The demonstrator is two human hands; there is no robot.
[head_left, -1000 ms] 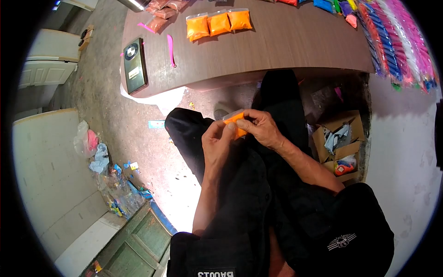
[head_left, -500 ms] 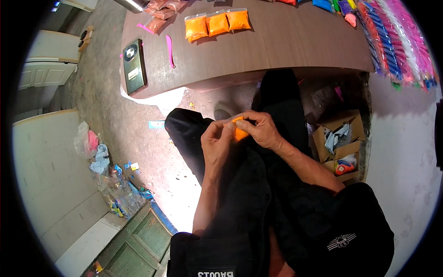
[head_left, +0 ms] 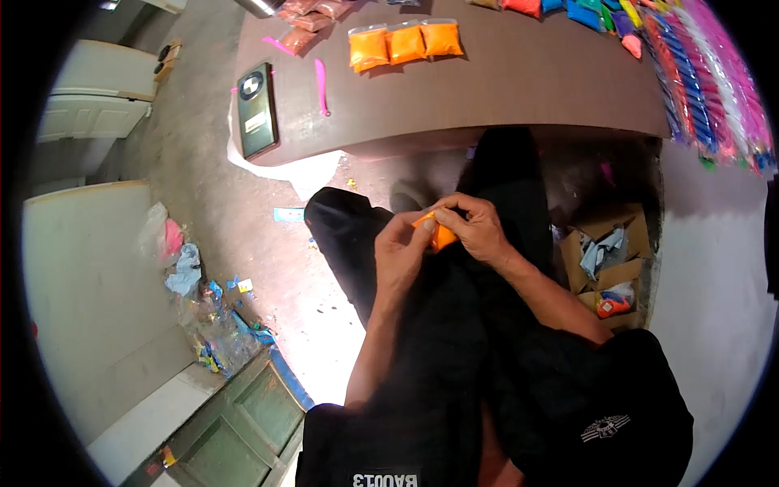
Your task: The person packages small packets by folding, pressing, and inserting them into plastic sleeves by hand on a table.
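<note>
Above my lap, a small orange packet (head_left: 443, 238) is held between both hands; it looks like the filled clear bags on the table. My left hand (head_left: 403, 243) pinches its upper left edge with thumb and forefinger. On the upper right edge, my right hand (head_left: 475, 228) grips with thumb and bent fingers. The two thumbs are close together at the packet's top, and the fingers partly hide it. Beyond my hands, three orange packets (head_left: 406, 45) lie side by side on the brown table (head_left: 503, 93).
A dark phone-like device (head_left: 258, 114) and a pink strip (head_left: 322, 85) lie on the table's left. Reddish-brown packets (head_left: 300, 39) are behind them. Long colourful bundles (head_left: 698, 81) fill the right end. Under the table stands an open cardboard box (head_left: 629, 268). Plastic wrappers (head_left: 215, 333) litter the floor left.
The view has shifted slightly, so the scene sits a little further right. Both hands keep their grip on the orange packet, with the fingers moved slightly along its top edge.
</note>
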